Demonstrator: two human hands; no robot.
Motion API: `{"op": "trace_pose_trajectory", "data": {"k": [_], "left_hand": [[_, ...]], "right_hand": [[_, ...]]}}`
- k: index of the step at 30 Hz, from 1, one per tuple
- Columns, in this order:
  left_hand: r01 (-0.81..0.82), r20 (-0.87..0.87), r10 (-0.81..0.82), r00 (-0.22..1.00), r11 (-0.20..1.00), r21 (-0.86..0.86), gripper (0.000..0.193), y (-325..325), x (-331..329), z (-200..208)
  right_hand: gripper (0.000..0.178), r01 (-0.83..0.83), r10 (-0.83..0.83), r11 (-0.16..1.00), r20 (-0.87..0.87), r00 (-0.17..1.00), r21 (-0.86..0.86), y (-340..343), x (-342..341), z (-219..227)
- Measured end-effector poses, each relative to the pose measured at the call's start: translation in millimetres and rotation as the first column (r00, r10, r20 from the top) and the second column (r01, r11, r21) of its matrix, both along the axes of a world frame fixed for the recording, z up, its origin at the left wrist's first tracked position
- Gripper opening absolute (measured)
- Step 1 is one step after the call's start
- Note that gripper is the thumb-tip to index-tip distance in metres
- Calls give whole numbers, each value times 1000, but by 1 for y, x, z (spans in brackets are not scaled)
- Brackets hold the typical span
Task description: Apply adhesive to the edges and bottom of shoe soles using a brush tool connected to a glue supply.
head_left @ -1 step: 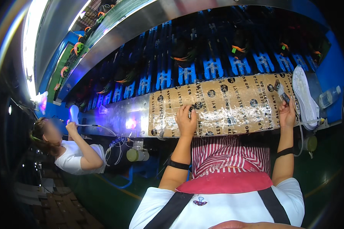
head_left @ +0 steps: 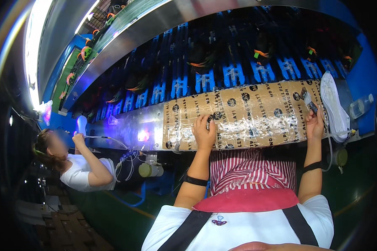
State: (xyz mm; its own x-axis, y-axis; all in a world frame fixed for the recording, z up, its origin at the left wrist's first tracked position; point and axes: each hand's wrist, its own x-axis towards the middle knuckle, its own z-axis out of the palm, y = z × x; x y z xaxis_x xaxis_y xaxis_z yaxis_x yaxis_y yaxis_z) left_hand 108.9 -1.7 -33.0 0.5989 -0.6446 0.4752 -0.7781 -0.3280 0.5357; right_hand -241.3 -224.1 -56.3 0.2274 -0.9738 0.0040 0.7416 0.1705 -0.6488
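Observation:
My left hand (head_left: pixel 204 131) rests on the cardboard sheet (head_left: pixel 255 121), its fingers loosely bent and a little apart. No object shows clearly in it. At the sheet's right end, my right hand (head_left: pixel 314 125) is closed round a small brush-like tool (head_left: pixel 309 101), dark at both ends and pale in the middle. Its tip points up and away to the left, over the cardboard. Just right of that hand lies a long white shoe sole (head_left: pixel 336 106), partly over the cardboard's right edge. A thin clear tube (head_left: pixel 330 155) hangs beside my right wrist.
Beyond the cardboard stand blue racks (head_left: pixel 233 75) with dark orange-trimmed shoes (head_left: pixel 262 53). A clear plastic bottle (head_left: pixel 361 106) lies at the bench's right end. On the left, a co-worker (head_left: pixel 86 165) holds a pale sole (head_left: pixel 81 124). A small canister (head_left: pixel 151 170) hangs below the bench edge.

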Motion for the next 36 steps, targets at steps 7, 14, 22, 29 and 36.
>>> {"op": "trace_pose_trajectory", "data": {"k": [7,14,22,29,36], "left_hand": [[-2,27,2,1000,1000,-12,25,0,1,-2],[4,-9,-5,1000,1000,-7,25,0,0,1],[-2,-2,2,1000,1000,0,26,1,1,0],[-5,3,5,1000,1000,2,26,0,1,1],[4,6,-4,1000,1000,3,25,1,1,2]], "right_hand": [[37,0,0,1000,-1,1000,-2,1,1,2],[37,-2,2,1000,2,1000,-3,-1,-1,-2],[37,-7,7,1000,13,1000,-16,-1,-1,-3],[36,16,-16,1000,9,1000,0,1,0,1],[35,8,-8,1000,21,1000,-1,1,0,2]]}}
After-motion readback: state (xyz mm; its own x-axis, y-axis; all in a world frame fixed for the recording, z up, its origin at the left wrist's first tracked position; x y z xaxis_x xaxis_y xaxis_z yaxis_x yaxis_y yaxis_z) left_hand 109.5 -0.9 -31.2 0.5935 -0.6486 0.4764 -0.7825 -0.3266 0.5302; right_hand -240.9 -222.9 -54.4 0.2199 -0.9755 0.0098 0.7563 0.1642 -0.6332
